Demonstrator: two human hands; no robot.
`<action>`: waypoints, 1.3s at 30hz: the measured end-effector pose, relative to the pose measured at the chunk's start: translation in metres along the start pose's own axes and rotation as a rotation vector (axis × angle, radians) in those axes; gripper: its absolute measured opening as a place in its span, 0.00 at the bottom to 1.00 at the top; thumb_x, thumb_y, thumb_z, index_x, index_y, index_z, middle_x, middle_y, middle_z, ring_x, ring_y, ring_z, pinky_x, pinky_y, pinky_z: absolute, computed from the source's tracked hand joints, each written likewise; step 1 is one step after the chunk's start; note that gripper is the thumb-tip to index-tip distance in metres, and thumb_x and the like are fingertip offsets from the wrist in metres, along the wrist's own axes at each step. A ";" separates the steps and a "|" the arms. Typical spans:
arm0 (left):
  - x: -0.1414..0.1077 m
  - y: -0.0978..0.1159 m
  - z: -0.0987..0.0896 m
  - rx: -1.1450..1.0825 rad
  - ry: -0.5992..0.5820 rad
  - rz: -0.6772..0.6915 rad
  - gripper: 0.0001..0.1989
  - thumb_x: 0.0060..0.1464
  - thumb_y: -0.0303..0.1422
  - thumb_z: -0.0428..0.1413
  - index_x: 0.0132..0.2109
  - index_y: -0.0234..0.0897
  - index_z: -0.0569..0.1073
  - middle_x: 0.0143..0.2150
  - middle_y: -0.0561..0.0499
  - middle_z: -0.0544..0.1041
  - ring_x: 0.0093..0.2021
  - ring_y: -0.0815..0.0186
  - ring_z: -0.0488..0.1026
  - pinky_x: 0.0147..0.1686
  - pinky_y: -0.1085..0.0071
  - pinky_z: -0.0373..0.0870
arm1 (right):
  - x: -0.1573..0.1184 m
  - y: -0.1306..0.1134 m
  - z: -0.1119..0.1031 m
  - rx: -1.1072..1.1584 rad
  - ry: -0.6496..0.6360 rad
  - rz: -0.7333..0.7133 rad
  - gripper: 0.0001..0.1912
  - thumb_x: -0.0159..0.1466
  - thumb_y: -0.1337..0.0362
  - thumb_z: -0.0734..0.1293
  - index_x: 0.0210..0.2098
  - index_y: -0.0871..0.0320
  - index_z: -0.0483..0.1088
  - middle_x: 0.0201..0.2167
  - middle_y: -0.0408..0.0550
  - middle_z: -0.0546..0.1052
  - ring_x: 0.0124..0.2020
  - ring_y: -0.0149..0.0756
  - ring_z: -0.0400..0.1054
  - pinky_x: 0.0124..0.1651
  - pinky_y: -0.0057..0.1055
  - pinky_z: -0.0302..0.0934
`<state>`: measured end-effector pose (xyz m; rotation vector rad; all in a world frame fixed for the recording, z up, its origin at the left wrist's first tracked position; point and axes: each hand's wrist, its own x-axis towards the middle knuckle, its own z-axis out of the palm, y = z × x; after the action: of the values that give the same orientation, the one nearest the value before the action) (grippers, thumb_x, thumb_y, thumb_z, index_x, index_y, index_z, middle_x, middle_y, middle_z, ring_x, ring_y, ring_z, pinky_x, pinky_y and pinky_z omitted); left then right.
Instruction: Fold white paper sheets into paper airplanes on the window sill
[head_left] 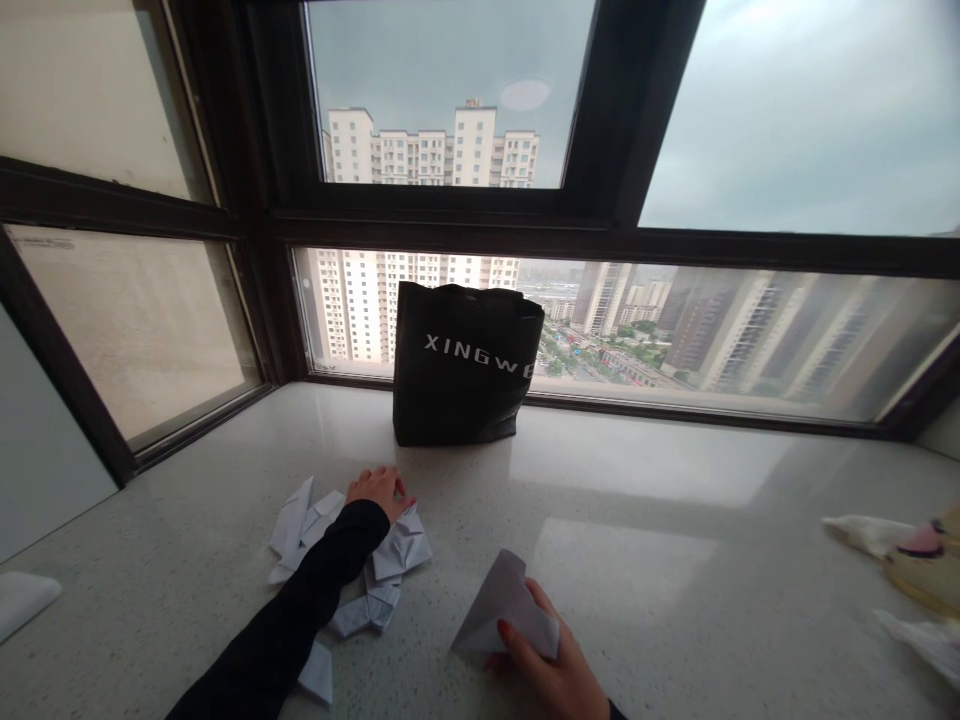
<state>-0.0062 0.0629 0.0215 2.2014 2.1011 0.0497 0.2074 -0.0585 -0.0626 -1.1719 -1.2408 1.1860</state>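
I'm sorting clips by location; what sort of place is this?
Probably a window ledge high in a building: a pale speckled ledge runs beneath dark window frames, with tall apartment blocks outside and a street far below.

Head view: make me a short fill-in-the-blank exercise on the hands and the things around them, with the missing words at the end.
1. One hand is at a cluster of white pieces made of folded ____.
2. The other hand, holding a single piece apart from that cluster, is the person's ____ hand.
3. The bag standing by the window is coloured ____.
4. The bag's lettering begins with the letter ____.
Missing words: paper; right; black; X.
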 end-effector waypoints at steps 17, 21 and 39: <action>0.018 -0.006 0.016 -0.137 -0.226 0.049 0.13 0.53 0.33 0.48 0.46 0.34 0.63 0.45 0.48 0.67 0.40 0.64 0.67 0.37 0.62 0.66 | 0.001 0.001 -0.004 -0.028 -0.093 -0.041 0.28 0.52 0.49 0.61 0.45 0.60 0.54 0.29 0.49 0.71 0.24 0.37 0.68 0.30 0.33 0.62; 0.017 -0.007 0.007 -0.132 -0.188 0.042 0.13 0.53 0.33 0.48 0.46 0.34 0.63 0.45 0.48 0.67 0.40 0.64 0.67 0.37 0.62 0.66 | 0.001 0.001 -0.003 -0.009 -0.088 -0.024 0.29 0.51 0.48 0.61 0.46 0.60 0.54 0.28 0.48 0.71 0.23 0.37 0.68 0.30 0.34 0.62; 0.019 -0.009 0.025 -0.048 -0.243 0.065 0.13 0.53 0.33 0.48 0.46 0.34 0.63 0.45 0.48 0.66 0.40 0.64 0.67 0.37 0.62 0.66 | 0.000 0.000 0.000 -0.038 -0.021 -0.024 0.32 0.50 0.46 0.61 0.47 0.60 0.55 0.27 0.48 0.71 0.23 0.37 0.67 0.29 0.33 0.62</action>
<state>-0.0123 0.0814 -0.0048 2.1262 1.8804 -0.1536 0.2074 -0.0585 -0.0624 -1.1723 -1.2941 1.1644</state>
